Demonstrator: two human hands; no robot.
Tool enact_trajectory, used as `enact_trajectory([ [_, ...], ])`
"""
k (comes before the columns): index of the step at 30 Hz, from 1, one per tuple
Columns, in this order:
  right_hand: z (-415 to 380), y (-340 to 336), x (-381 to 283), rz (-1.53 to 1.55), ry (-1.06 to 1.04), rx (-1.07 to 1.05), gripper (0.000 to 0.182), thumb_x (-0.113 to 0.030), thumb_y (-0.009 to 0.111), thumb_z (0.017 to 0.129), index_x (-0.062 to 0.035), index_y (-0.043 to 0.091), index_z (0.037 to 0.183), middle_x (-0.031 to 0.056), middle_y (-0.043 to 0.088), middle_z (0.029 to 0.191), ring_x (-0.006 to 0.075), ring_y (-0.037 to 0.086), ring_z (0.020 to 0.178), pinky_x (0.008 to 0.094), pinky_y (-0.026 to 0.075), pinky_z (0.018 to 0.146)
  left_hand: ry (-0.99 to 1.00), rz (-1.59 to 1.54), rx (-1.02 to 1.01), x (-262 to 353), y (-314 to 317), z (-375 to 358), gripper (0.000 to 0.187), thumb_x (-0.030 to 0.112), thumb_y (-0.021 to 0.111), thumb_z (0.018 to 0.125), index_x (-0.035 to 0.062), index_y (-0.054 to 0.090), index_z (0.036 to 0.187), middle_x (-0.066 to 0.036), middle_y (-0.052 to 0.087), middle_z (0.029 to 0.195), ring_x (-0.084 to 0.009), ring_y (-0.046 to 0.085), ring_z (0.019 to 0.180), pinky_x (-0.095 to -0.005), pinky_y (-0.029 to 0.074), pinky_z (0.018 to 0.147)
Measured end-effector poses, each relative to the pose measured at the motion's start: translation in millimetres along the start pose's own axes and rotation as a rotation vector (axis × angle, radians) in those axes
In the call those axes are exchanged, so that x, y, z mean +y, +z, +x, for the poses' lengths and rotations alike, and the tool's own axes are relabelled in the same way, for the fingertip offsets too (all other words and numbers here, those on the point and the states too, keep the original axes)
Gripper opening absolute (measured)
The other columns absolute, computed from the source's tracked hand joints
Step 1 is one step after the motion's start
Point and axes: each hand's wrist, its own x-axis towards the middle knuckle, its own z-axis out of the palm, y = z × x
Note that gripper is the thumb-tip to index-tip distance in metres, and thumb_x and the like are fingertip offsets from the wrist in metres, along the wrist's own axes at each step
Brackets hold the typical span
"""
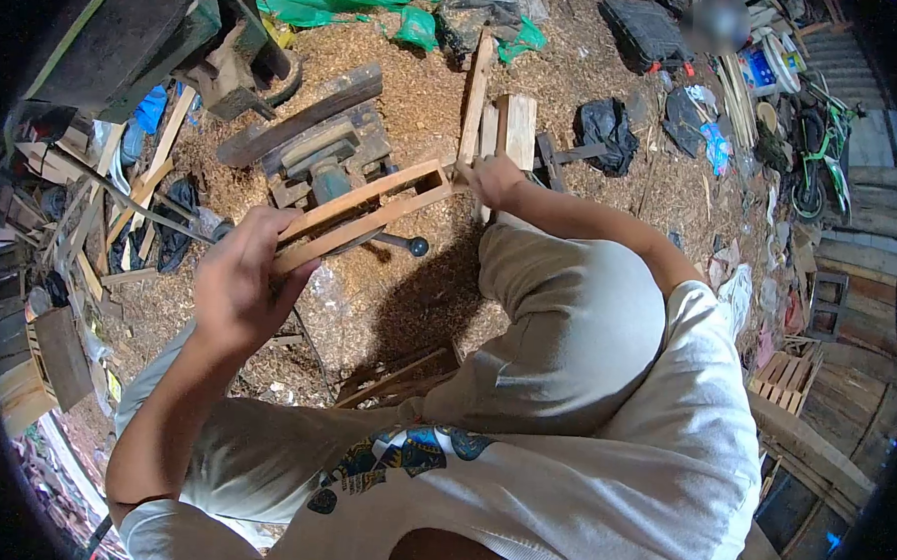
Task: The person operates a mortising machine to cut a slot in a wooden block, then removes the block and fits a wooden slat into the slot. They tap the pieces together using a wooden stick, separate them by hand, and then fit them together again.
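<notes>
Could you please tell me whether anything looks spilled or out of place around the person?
Yes: loose tan wood shavings are strewn about, and a crumpled green plastic sheet and crumpled black plastic bag lie among them like discarded rubbish. The slotted light-brown wooden frame in the left hand shows no obvious damage.

The light is bright but uneven, seemingly falling from the right: the white shirt (599, 497) and the raised right knee (597, 322) are pale and strongly lit, while a dark shadow (433, 294) spreads over the sawdust-covered floor (416, 113) to the knee's left. Fisheye distortion bends the wooden wall planks (858, 298) at the right, and black fills the corners. A round patch (717, 21) near the top right is heavily blurred; the middle looks fairly sharp.
</notes>
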Motion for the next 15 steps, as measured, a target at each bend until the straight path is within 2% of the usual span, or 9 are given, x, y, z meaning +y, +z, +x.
enact_trajectory([
  [1,-0.8,-0.5,-4.0,0.0,-0.004,0.001,0.06,-0.033,0.059,0.104,-0.0156,0.038,0.157,0.0162,0.074,0.118,0.0308,0.072,0.106,0.0511,0.048,0.094,-0.003,0.002,0.001,-1.6,0.8,-1.2,0.045,0.005,0.083,0.086,0.0029,0.062,0.127,-0.015,0.068,0.113,-0.0299,0.069,0.105,-0.0352,0.054,0.093],
  [4,-4.4,3.8,-17.2,0.062,-0.013,-0.155,0.071,-0.026,0.058,0.103,-0.0261,0.028,0.167,0.025,0.057,0.145,0.0394,0.071,0.115,0.0514,0.053,0.099,-0.001,-0.012,0.009,-5.0,2.3,-3.0,0.045,0.007,0.083,0.087,0.0028,0.062,0.127,-0.017,0.068,0.114,-0.0319,0.069,0.104,-0.0362,0.055,0.092],
  [5,-0.8,11.1,-16.1,0.129,0.015,-0.163,0.075,-0.027,0.065,0.099,-0.0277,0.031,0.165,0.0251,0.051,0.15,0.0409,0.069,0.118,0.0509,0.055,0.097,0.003,0.014,0.01,-4.4,1.8,-2.8,0.046,0.008,0.082,0.088,0.003,0.061,0.128,-0.017,0.068,0.114,-0.0333,0.069,0.104,-0.0368,0.055,0.092],
  [6,-0.6,13.1,-15.4,0.131,0.014,-0.162,0.075,-0.027,0.065,0.099,-0.0277,0.031,0.165,0.0251,0.051,0.15,0.0409,0.069,0.118,0.0509,0.055,0.097,0.007,0.04,0.012,-4.2,1.3,-2.8,0.046,0.009,0.082,0.088,0.0032,0.061,0.128,-0.018,0.068,0.114,-0.0346,0.069,0.104,-0.0375,0.055,0.092],
  [9,-0.3,14.1,-12.5,0.21,0.066,-0.103,0.073,-0.031,0.074,0.093,-0.0238,0.04,0.158,0.0209,0.06,0.141,0.0388,0.07,0.115,0.0501,0.056,0.093,0.027,0.078,0.043,-8.2,2.8,-4.3,0.046,0.011,0.082,0.089,0.0036,0.06,0.129,-0.018,0.068,0.114,-0.0366,0.07,0.104,-0.0388,0.055,0.092],
  [11,-2.8,8.7,-7.8,0.395,0.118,-0.047,0.066,-0.034,0.078,0.089,-0.0172,0.049,0.145,0.0181,0.07,0.123,0.0384,0.071,0.112,0.0505,0.056,0.091,0.01,0.066,0.05,-9.3,3.3,-6.9,0.047,0.011,0.082,0.088,0.0037,0.06,0.129,-0.018,0.068,0.114,-0.0368,0.069,0.104,-0.0391,0.055,0.092],
  [12,-5.8,10.1,-6.9,0.393,0.116,-0.045,0.066,-0.034,0.078,0.089,-0.0172,0.049,0.145,0.0181,0.07,0.123,0.0384,0.071,0.112,0.0505,0.056,0.091,-0.003,0.053,0.054,-10.1,3.6,-7.5,0.047,0.01,0.082,0.088,0.0038,0.06,0.129,-0.018,0.068,0.115,-0.0369,0.069,0.104,-0.0393,0.055,0.092],
  [14,-15.4,15.7,-8.7,0.659,0.207,0.148,0.054,-0.034,0.076,0.092,-0.0119,0.051,0.134,0.0182,0.073,0.11,0.041,0.071,0.108,0.0519,0.055,0.089,-0.002,0.058,0.056,-13.2,4.8,-8.3,0.048,0.01,0.083,0.087,0.004,0.06,0.129,-0.018,0.068,0.115,-0.0367,0.069,0.105,-0.0393,0.055,0.092],
  [15,-13.8,26.6,-9.2,0.767,0.253,0.25,0.05,-0.032,0.072,0.096,-0.0101,0.047,0.134,0.0222,0.072,0.109,0.0453,0.07,0.104,0.0542,0.054,0.088,-0.001,0.061,0.055,-14.0,5.3,-8.3,0.048,0.009,0.083,0.087,0.0042,0.06,0.129,-0.018,0.068,0.115,-0.0366,0.069,0.105,-0.0393,0.055,0.092],
])
